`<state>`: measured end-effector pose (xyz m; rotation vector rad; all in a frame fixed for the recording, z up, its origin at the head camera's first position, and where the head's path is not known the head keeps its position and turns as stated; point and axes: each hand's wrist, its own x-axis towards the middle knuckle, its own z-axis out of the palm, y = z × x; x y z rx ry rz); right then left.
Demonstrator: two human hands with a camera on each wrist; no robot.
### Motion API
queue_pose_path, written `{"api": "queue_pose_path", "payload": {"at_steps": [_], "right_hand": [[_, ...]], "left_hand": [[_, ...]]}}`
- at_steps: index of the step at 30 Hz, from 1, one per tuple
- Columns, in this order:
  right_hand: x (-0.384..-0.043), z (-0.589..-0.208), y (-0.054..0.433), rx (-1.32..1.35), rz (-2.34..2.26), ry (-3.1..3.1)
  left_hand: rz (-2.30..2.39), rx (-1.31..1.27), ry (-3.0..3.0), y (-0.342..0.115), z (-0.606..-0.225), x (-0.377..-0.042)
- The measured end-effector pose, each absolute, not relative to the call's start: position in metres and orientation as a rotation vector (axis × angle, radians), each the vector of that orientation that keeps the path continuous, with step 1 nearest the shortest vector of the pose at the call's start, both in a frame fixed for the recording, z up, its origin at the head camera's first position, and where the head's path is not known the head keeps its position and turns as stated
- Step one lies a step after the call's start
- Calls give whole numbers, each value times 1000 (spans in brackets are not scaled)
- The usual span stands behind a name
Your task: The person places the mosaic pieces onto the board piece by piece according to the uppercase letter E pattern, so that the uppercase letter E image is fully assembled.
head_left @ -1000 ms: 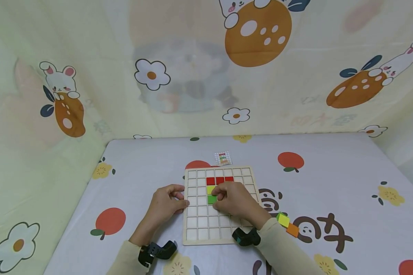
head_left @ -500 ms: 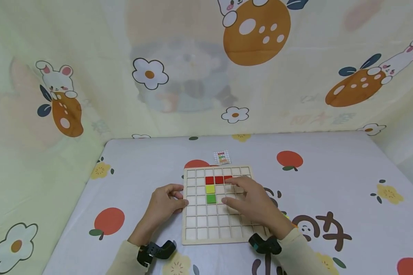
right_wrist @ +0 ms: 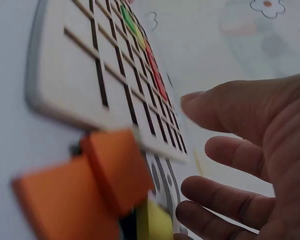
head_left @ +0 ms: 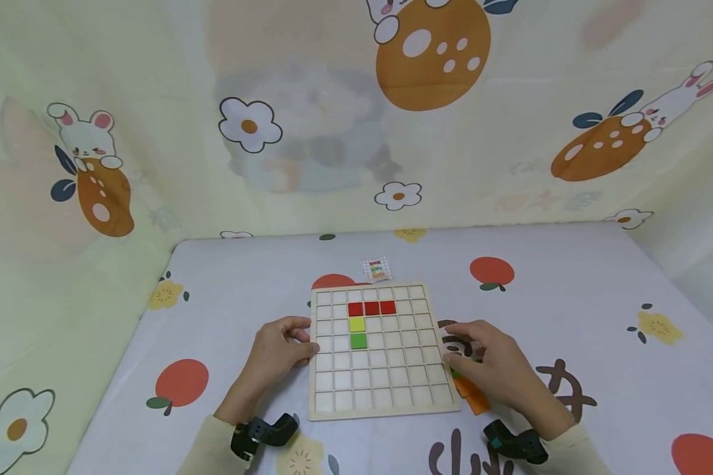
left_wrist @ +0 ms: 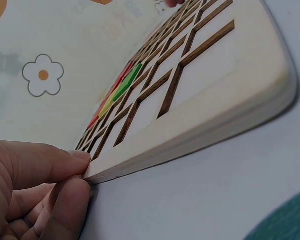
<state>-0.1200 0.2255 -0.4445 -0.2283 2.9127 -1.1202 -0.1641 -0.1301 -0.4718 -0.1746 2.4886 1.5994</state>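
Note:
A wooden grid board lies flat on the table. Set in its squares are a row of three red tiles, a yellow tile below the leftmost red one, and a green tile below that. My left hand pinches the board's left edge, thumb on the rim. Just past the right edge hovers my right hand, its fingers loosely spread and holding nothing. Under it sit loose orange tiles and a yellow tile, partly hidden by the hand in the head view.
A small printed card with a coloured grid pattern lies behind the board. The white tablecloth has fruit and flower prints. A patterned curtain hangs along the back and sides.
My right hand has moved off the board to the right, over the loose tiles, uncovering the third red tile. My left hand stays at the board's edge. The head view has shifted slightly.

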Motion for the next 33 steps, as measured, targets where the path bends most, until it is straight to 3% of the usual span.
{"api": "queue_pose_path", "payload": {"at_steps": [14,33], "right_hand": [[-93,-450,254,-198,-951,2963],[-93,-451,255,-194,-761,2989]], "left_hand": [[1611,-181,2495,-134,-473,-167],[1648,-139,2477,-131,-476,-165]]}}
